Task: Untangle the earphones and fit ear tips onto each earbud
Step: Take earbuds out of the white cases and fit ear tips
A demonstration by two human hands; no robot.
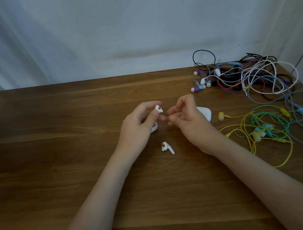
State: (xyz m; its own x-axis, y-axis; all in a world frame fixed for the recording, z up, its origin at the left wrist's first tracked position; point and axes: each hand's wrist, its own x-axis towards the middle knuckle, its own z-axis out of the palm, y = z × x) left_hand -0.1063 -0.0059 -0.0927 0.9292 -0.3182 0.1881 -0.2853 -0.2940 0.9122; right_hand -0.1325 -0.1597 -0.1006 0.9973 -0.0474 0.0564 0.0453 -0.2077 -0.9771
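One bud (158, 109), pinched in my left hand (138, 127), faces my right hand (187, 118) for fitting. Right fingers (174, 113) curl; around what, I cannot tell.

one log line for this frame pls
left hand: pinches tipless earbud | right hand: fingers curled, contents unclear | second earbud: on table, no tip | wired earphones: tangled

no readable text, no labels, no brands, no numbers
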